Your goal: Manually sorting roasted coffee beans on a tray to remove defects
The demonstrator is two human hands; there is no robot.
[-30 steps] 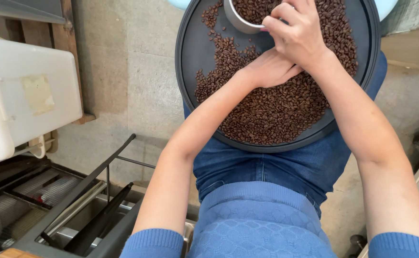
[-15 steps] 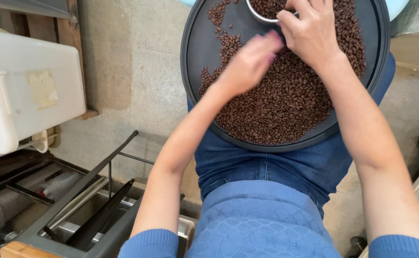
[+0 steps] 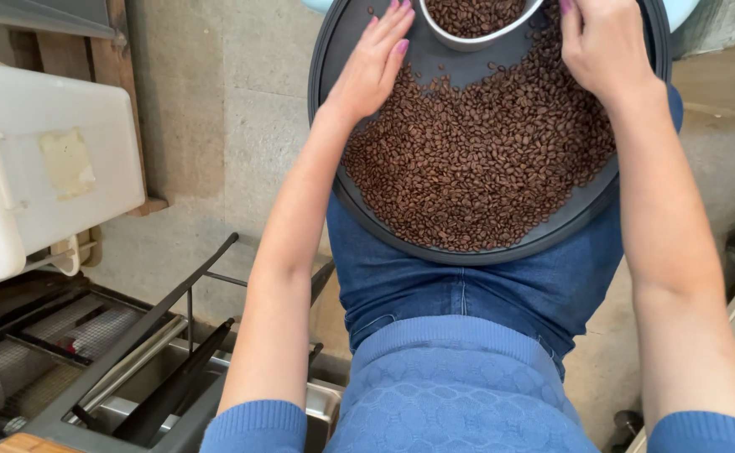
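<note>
- Left hand point(image 3: 373, 63): open, fingers flat on the coffee beans point(image 3: 476, 159) at the round dark tray's point(image 3: 338, 189) left side.
- Right hand point(image 3: 602, 42): open, beside the metal bowl point(image 3: 476, 38) of beans.
- Tray rests on the person's lap.

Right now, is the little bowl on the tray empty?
No, the metal bowl at the far end of the round dark tray is filled with brown coffee beans, like those spread across the tray.
</note>
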